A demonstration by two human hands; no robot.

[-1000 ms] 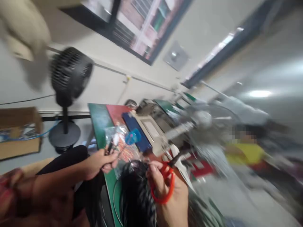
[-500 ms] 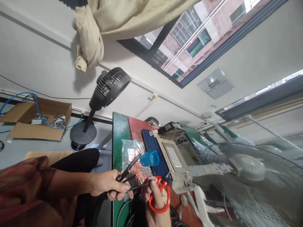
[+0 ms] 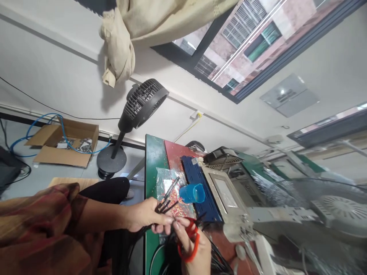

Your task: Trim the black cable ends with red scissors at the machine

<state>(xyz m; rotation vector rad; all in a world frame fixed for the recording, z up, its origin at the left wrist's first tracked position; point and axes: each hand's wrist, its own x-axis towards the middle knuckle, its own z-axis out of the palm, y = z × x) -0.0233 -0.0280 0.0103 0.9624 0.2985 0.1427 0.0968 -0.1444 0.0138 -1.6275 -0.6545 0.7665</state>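
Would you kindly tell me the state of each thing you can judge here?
Left hand: closed on black cables
Black cables: held, ends free
Right hand: closed on red-handled scissors
Red-handled scissors: held, blade spread unclear
Cardboard box: open
Blue cup: uncovered
Curtain: bunched up
Black fan: standing, spinning unclear

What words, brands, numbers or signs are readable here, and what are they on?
No text is readable.
White label at the clear bag: too small to read.
Pale slips in the cardboard box: too small to read.
Red-handled scissors: no marking can be made out.
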